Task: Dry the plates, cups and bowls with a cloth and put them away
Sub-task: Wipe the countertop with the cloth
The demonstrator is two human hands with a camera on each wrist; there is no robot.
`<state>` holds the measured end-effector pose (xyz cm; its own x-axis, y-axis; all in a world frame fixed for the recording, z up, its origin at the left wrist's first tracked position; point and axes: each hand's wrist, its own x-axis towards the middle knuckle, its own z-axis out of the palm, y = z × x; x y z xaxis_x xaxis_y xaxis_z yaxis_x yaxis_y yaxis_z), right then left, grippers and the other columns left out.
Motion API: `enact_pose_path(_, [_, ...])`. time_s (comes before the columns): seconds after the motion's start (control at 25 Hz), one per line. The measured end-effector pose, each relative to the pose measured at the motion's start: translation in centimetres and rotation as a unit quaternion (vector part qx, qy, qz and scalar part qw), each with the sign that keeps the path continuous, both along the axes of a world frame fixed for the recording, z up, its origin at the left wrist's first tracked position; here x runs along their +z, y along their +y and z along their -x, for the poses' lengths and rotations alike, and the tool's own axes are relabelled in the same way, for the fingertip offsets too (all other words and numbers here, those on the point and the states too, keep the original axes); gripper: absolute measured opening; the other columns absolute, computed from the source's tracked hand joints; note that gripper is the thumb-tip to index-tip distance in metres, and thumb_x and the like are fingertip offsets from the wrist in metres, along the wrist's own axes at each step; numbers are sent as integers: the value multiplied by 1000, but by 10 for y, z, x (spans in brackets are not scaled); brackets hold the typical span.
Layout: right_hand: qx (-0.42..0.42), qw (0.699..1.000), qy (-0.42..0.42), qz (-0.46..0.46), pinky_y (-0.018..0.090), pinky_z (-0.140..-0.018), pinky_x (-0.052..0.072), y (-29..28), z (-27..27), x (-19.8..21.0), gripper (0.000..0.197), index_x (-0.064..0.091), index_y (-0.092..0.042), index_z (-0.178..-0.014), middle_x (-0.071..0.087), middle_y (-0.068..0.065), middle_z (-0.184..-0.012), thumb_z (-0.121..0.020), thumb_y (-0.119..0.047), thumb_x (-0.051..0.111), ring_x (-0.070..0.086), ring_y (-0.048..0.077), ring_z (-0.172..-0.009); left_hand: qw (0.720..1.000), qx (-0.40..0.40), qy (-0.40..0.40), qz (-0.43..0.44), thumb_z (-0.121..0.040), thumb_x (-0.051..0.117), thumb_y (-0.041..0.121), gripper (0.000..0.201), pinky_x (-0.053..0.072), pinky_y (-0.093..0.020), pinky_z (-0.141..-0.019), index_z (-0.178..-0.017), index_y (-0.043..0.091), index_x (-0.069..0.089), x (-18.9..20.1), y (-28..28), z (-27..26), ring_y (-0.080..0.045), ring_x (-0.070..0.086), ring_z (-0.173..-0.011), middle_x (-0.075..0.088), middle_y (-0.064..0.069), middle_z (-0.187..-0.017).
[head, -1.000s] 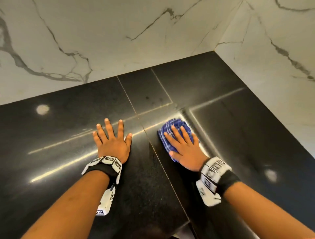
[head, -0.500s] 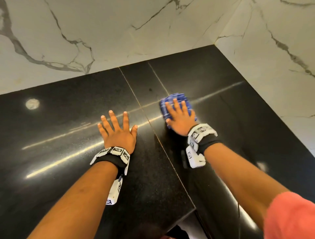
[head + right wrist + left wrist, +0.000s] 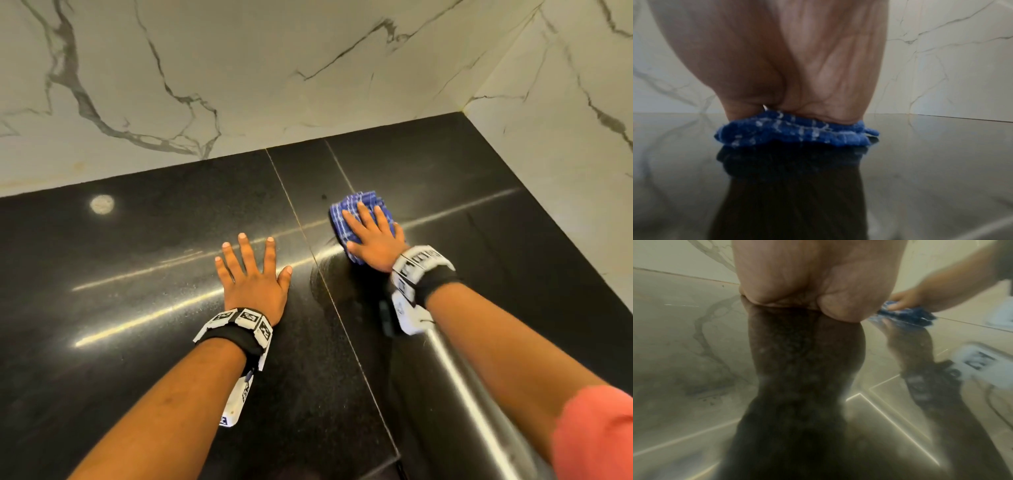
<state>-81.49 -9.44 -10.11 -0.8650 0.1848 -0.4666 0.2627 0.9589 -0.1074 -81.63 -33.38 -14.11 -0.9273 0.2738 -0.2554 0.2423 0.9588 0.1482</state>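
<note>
A folded blue checked cloth (image 3: 346, 212) lies on the black polished counter (image 3: 137, 260). My right hand (image 3: 371, 233) presses flat on it with straight fingers; in the right wrist view the palm (image 3: 797, 65) sits on the cloth (image 3: 797, 131). My left hand (image 3: 251, 274) lies flat on the counter with fingers spread, a little to the left of the cloth. In the left wrist view its palm (image 3: 813, 275) rests on the counter and the cloth (image 3: 908, 316) shows at the right. No plates, cups or bowls are in view.
White marble walls (image 3: 239, 68) close the counter at the back and on the right (image 3: 575, 154), meeting in a corner. A metal bar (image 3: 479, 394) runs under my right forearm at the counter's near edge. A seam (image 3: 318, 267) crosses the counter between my hands.
My right hand has slid the cloth away from me toward the back wall. The left hand has stayed flat on the counter.
</note>
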Motion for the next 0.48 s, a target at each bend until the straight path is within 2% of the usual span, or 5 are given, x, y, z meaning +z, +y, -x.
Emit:
enact_pose_path(0.12, [18, 1000, 7, 4, 61, -114, 0, -29, 43, 3, 64, -1, -42, -151, -15, -5, -161, -99, -44, 36, -15, 28, -147, 1000, 0, -2, 4, -98, 9, 58, 66, -6, -58, -117, -155, 29, -10, 2, -1, 1, -46, -14, -146, -18, -18, -160])
enact_pose_path(0.2, [103, 995, 16, -1, 61, -115, 0, -45, 14, 3, 63, -2, -42, -151, -17, -5, -161, -99, -45, 33, -16, 29, -147, 1000, 1, 0, 7, -98, 11, 58, 66, -6, -57, -117, -155, 29, -8, 3, 0, 0, -45, -14, -146, -18, -18, -161])
enact_pose_path(0.32, [233, 972, 27, 27, 52, -113, -11, -44, -61, 5, 59, -10, -47, -146, -25, -13, -155, -97, -51, 23, -27, 22, -143, 1000, 9, 12, -1, -98, 15, 57, 67, -6, -57, -117, -155, 29, -5, 1, 1, -1, -45, -12, -146, -14, -18, -161])
enact_pose_path(0.4, [254, 966, -15, 41, 47, -112, -16, -23, -71, 8, 59, -11, -49, -145, -30, -18, -151, -101, -47, 29, -32, 16, -140, 1000, 8, 19, 1, -98, 15, 58, 67, -6, -57, -117, -155, 30, -5, 1, 1, 0, -45, -12, -146, -14, -18, -161])
enact_pose_path(0.48, [243, 969, -30, 34, 48, -113, -15, -10, -50, 9, 63, -9, -47, -147, -28, -18, -151, -101, -45, 34, -30, 14, -140, 1000, 7, 19, 3, -98, 15, 58, 67, -5, -57, -117, -155, 29, -6, 1, 2, -1, -45, -12, -146, -14, -18, -161])
